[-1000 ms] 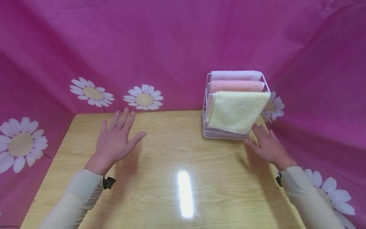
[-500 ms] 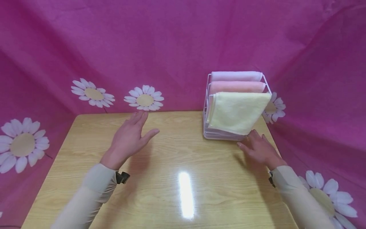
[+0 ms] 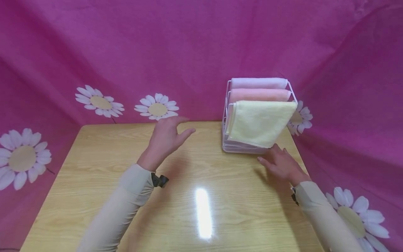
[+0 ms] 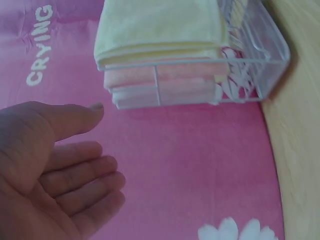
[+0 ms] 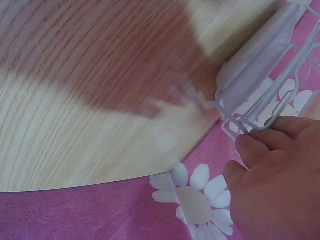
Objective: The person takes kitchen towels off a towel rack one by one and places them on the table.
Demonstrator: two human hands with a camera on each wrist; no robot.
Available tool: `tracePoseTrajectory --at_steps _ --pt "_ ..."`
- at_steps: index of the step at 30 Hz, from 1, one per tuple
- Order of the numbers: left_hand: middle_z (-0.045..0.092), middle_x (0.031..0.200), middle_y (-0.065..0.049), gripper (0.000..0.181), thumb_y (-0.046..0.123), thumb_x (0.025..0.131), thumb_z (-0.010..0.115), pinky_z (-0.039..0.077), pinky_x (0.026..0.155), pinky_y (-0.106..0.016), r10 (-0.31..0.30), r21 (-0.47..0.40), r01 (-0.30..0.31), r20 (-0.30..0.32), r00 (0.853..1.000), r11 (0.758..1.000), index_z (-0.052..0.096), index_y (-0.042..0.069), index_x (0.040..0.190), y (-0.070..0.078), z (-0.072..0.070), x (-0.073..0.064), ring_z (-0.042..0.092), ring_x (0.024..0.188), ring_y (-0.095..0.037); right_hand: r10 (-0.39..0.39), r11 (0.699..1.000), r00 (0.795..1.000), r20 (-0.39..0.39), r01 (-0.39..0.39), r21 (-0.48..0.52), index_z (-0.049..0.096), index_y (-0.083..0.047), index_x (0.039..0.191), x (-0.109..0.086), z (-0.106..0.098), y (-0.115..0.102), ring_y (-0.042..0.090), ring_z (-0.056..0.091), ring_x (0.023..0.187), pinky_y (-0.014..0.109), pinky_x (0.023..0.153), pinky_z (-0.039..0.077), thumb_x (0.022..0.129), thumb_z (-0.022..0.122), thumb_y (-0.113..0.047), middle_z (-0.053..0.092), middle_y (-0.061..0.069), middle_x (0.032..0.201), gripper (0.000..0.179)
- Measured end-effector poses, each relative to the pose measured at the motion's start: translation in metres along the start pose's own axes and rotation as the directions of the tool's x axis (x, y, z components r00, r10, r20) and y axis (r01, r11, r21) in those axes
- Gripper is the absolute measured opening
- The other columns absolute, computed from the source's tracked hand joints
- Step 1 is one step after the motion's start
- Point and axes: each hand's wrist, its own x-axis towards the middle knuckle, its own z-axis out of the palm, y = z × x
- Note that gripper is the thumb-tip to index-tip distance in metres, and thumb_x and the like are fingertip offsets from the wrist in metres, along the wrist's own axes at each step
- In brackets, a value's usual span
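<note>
Two open hands are reaching toward a rack of cloths near the far right corner of a wooden table.
The right hand is holding its thumb apart, its fingers meeting the wire at the rack's near right corner, just below the yellow cloth. The left hand, empty, fingers relaxed, is hovering near the table's far edge, left of the rack. Pink and lilac cloths are hanging behind the yellow.

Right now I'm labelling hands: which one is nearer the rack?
Right. The right hand is at the rack, by its near right corner; the left hand is left of it, apart.
</note>
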Motion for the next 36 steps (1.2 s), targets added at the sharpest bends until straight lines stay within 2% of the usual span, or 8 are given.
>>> tracePoseTrajectory --at_steps 6,12,20,25,31,36 --pt "0.072 0.115 -0.012 0.039 0.027 0.09 0.077 0.049 0.097 -0.041 0.074 -0.045 -0.075 -0.016 0.997 0.996 0.073 0.001 0.118 0.019 0.009 0.025 0.066 0.111 -0.028 0.007 1.0 1.0 0.008 -0.007 0.018 0.022 -0.009 0.16 0.001 0.001 0.004 0.043 0.03 0.143 0.069 0.114 0.006 0.101 0.049 -0.055 0.022 0.018 0.162 0.079" --pt "0.071 0.119 -0.011 0.039 0.026 0.091 0.077 0.046 0.102 -0.037 0.118 -0.102 -0.117 0.001 0.993 0.988 0.072 0.002 0.121 0.039 0.016 0.048 0.065 0.115 -0.025 -0.007 1.0 1.0 0.005 0.007 0.01 0.024 -0.01 0.16 0.004 0.002 0.006 0.042 0.033 0.142 0.07 0.113 0.005 0.101 0.05 -0.055 0.022 0.018 0.163 0.078" --pt "0.073 0.115 -0.007 0.035 0.027 0.092 0.076 0.045 0.101 -0.033 0.206 -0.099 -0.206 -0.014 0.978 0.973 0.074 0.005 0.119 0.066 0.023 0.074 0.066 0.111 -0.021 0.003 0.999 1.0 0.011 -0.002 -0.037 0.028 -0.011 0.158 0.001 0.002 0.005 0.042 0.036 0.141 0.066 0.115 0.002 0.101 0.048 -0.056 0.02 0.016 0.163 0.075" --pt "0.074 0.113 -0.007 0.033 0.025 0.091 0.077 0.047 0.098 -0.03 0.223 -0.084 -0.224 -0.023 0.975 0.971 0.075 0.004 0.116 0.077 0.027 0.089 0.068 0.106 -0.021 -0.005 0.999 1.0 0.005 0.005 -0.051 0.029 -0.01 0.158 0.0 0.002 0.004 0.043 0.036 0.14 0.066 0.115 0.003 0.101 0.048 -0.056 0.022 0.018 0.162 0.075" --pt "0.073 0.113 -0.008 0.034 0.023 0.091 0.076 0.048 0.094 -0.026 0.245 -0.11 -0.241 0.023 0.969 0.964 0.074 0.003 0.118 0.094 0.035 0.105 0.068 0.106 -0.022 -0.018 0.997 1.0 -0.013 0.017 -0.078 0.023 -0.013 0.16 -0.002 0.003 0.005 0.042 0.037 0.14 0.068 0.114 0.008 0.101 0.049 -0.056 0.023 0.017 0.161 0.078" --pt "0.073 0.114 -0.004 0.033 0.025 0.092 0.076 0.048 0.093 -0.024 0.25 -0.057 -0.247 0.069 0.966 0.967 0.075 0.007 0.119 0.104 0.045 0.115 0.067 0.108 -0.017 -0.018 0.995 1.0 -0.016 0.016 -0.103 0.019 -0.015 0.161 -0.002 0.002 0.006 0.04 0.034 0.142 0.067 0.115 0.009 0.1 0.049 -0.058 0.021 0.016 0.162 0.08"
